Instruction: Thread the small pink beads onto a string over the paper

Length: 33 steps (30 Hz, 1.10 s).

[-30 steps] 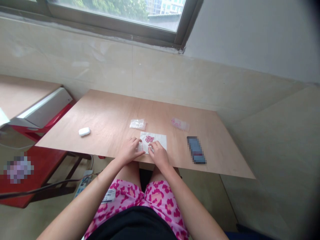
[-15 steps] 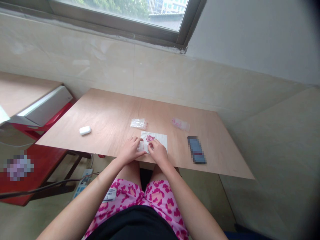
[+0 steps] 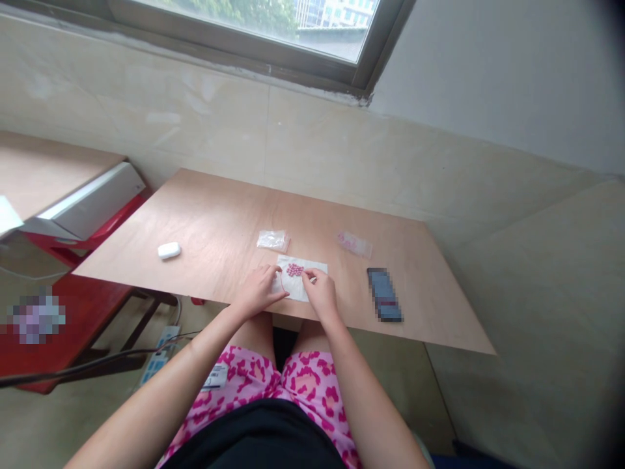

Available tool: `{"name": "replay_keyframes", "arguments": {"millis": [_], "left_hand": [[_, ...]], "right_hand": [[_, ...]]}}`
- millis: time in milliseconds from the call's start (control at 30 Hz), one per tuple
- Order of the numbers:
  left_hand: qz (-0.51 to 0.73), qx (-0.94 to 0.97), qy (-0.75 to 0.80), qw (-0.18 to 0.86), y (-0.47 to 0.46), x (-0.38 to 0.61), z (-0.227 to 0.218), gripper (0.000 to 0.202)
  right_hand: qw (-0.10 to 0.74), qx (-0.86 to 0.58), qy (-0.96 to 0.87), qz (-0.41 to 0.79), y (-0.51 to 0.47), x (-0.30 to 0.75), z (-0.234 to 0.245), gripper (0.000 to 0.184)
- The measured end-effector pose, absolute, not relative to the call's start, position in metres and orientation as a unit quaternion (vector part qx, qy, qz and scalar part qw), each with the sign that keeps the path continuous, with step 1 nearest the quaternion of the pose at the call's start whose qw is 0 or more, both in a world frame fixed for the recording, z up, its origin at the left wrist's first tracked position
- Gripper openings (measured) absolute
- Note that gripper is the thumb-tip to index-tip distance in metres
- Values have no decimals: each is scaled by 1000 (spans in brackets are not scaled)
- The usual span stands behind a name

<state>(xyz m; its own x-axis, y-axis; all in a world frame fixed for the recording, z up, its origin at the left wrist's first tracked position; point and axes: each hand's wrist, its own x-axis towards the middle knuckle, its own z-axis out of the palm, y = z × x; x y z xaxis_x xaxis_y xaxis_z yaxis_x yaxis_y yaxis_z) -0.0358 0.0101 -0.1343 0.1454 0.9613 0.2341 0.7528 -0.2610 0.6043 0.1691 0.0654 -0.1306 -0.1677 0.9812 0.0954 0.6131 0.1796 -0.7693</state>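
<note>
A white paper sheet (image 3: 312, 268) lies near the front edge of the wooden table (image 3: 219, 215). A small heap of pink beads (image 3: 294, 269) rests on it. My left hand (image 3: 258, 291) sits at the sheet's left edge, fingers curled and pinching something thin, perhaps a reddish thread. My right hand (image 3: 319, 292) lies on the sheet just right of the beads, fingers pinched together near them. What the right fingertips hold is too small to make out.
A clear plastic bag (image 3: 272, 240) lies behind the sheet, and a bag with pink beads (image 3: 354, 243) sits to the right. A phone (image 3: 384, 294) lies at the right, a white case (image 3: 168, 250) at the left. A red stand (image 3: 73, 286) is left of the table.
My right hand has shifted slightly right and forward beside the beads. The left hand stays at the sheet's left edge. The view has tilted a little.
</note>
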Motion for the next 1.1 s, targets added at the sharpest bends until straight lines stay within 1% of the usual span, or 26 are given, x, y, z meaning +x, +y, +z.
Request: {"name": "replay_keyframes", "arguments": {"millis": [133,267,600,767,967,1100], "left_hand": [[297,735,584,175,10,-35,-132,50],[296,733,585,181,9,-35,-129,48],[294,737,579,187,8,-36,-127,50],[292,737,581,183,9,-35,-127,49],[290,741,580,175,9,-35,-129,50],[290,740,580,177,8,-36,-129,51]], "right_hand": [[239,-590,-738,223,71,173,-134,15],[211,-592,-752,196,71,165,-137,11],[204,-584,-762,194,74,160,-137,10],[202,-566,-774,201,75,159,-134,13],[208,-569,-772,194,75,161,-134,10],[204,-566,-773,201,76,161,-135,12]]}}
